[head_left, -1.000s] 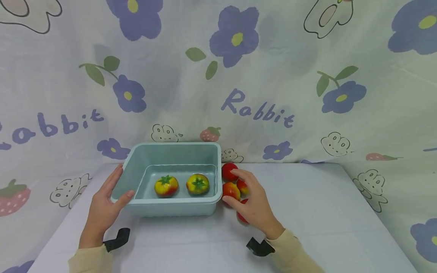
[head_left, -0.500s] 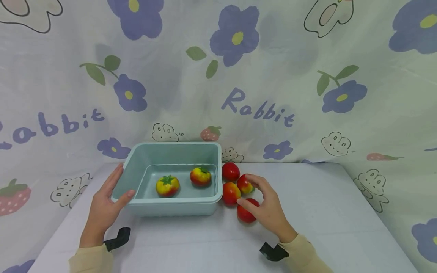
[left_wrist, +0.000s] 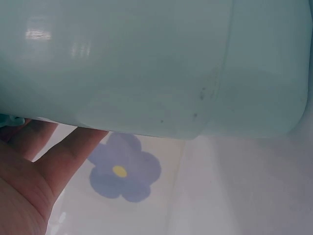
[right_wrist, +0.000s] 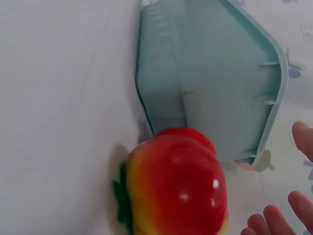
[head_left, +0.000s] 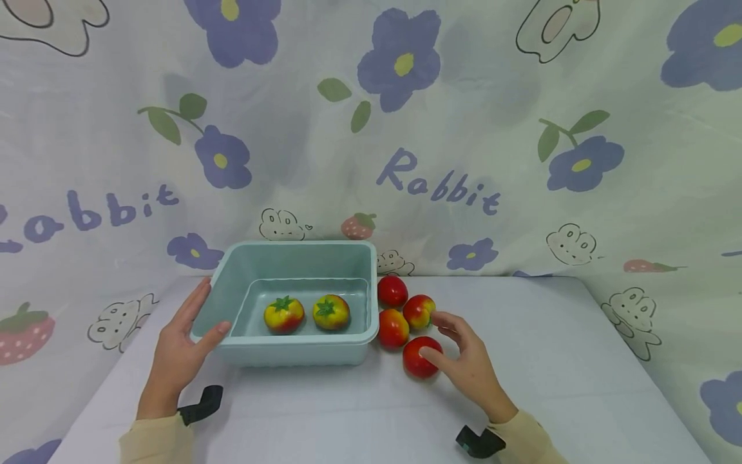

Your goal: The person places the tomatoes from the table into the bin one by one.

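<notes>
A pale teal plastic basin stands on the table with two yellow-red toy tomatoes inside, one on the left and one on the right. Along its left wall lies my left hand, fingers straight, thumb at the front corner; the left wrist view shows those fingers against the wall. My right hand, loosely curved, hovers by the front red toy tomato, its thumb overlapping the fruit. In the right wrist view a gap separates the fingertips from the nearest tomato.
Beside the basin's right wall cluster more toy tomatoes: a red one at the back, a red-orange one close to the wall and a red-yellow one. White cloth covers the table; a flower-printed curtain hangs behind.
My right hand has moved right and toward me, uncovering the tomatoes by the basin. Inside, the right tomato has rolled, now further left with its green top up. The left hand stays put.
</notes>
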Demonstrator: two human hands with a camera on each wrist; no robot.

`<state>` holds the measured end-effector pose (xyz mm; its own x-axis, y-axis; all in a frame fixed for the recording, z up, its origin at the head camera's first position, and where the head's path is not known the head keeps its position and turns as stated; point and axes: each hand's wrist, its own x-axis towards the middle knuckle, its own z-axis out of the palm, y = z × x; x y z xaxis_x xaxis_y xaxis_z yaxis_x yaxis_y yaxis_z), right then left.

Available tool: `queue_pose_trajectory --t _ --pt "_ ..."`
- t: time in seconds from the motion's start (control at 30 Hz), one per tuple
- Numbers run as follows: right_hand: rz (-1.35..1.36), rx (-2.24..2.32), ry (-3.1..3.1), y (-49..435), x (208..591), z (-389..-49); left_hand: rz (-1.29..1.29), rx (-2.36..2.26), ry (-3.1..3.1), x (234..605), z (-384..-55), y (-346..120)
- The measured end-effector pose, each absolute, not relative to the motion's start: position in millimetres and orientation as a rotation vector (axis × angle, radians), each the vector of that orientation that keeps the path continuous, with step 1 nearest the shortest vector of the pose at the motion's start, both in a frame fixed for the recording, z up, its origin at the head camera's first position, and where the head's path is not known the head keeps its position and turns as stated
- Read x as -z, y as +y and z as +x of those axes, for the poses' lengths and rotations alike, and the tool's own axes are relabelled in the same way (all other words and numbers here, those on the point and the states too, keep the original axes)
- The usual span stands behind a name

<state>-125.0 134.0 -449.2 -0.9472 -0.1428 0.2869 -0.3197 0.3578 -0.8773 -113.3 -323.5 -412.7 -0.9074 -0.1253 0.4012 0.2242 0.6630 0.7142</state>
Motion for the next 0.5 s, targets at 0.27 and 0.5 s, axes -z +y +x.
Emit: queue_pose_trajectory --t 0.27,0.5 --pt "0.343 -1.676 -2.514 139 463 -128 -0.07 1.12 -2.483 413 -115 -321" --pt "0.328 -1.703 -2.556 139 471 -135 -0.065 1.125 -2.482 412 -114 -322"
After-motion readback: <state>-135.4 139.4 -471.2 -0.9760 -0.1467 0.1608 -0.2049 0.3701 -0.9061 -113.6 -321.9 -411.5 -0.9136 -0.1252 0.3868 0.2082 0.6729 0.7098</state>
